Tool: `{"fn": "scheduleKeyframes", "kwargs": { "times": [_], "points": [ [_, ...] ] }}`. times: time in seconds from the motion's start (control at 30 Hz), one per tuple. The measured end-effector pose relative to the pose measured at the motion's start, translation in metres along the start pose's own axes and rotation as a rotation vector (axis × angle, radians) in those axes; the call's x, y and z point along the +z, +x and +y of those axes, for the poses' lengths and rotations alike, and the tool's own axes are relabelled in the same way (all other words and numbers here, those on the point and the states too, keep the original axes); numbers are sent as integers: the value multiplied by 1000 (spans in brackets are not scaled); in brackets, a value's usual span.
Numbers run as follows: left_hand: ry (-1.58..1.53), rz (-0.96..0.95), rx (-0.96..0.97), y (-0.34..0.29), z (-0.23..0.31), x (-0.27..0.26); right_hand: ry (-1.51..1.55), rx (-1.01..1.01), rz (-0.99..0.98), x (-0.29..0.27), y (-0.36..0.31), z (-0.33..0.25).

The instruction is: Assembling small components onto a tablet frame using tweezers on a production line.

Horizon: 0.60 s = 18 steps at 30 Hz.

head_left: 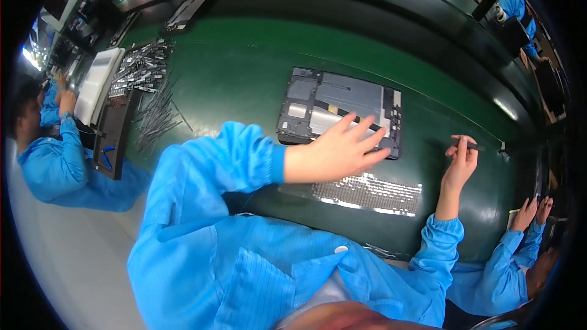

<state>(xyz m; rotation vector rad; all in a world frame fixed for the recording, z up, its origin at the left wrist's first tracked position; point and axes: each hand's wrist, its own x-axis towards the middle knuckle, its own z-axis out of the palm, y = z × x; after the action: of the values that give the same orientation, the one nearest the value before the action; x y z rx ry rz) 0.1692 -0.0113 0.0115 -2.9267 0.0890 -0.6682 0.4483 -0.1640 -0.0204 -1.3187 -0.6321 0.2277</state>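
An opened flat device (354,85), like a tablet with its grey inner plates and dark frame showing, lies on the green table ahead of me. My left hand (345,150) reaches across its near right part with the fingers spread; whether they touch it I cannot tell. A dark strip (327,109) runs slantwise over the device, partly hidden by that hand. Right of the device, my right hand (460,162) is raised with a slim dark tool (469,145) pinched in its fingers. Nearer to me lies a clear sheet with rows of small metallic pieces (367,194).
At the left are a heap of metallic parts (140,67), loose thin dark strips (156,116), a white stack (101,79) and a black tray (113,125) with blue-handled pliers (107,156). Co-workers in blue sit on both sides. A dark ledge (342,9) borders the far side.
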Motion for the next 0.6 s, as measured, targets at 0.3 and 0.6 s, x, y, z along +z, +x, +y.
{"fn": "scheduleKeyframes", "kwargs": {
  "times": [0.3, 0.6],
  "points": [
    [4, -186, -62, 34, 5, 33, -121, -87, -68, 5, 0, -6],
    [-19, 14, 30, 38, 2, 37, -114, -53, -89, 7, 1, -2]
  ]
}}
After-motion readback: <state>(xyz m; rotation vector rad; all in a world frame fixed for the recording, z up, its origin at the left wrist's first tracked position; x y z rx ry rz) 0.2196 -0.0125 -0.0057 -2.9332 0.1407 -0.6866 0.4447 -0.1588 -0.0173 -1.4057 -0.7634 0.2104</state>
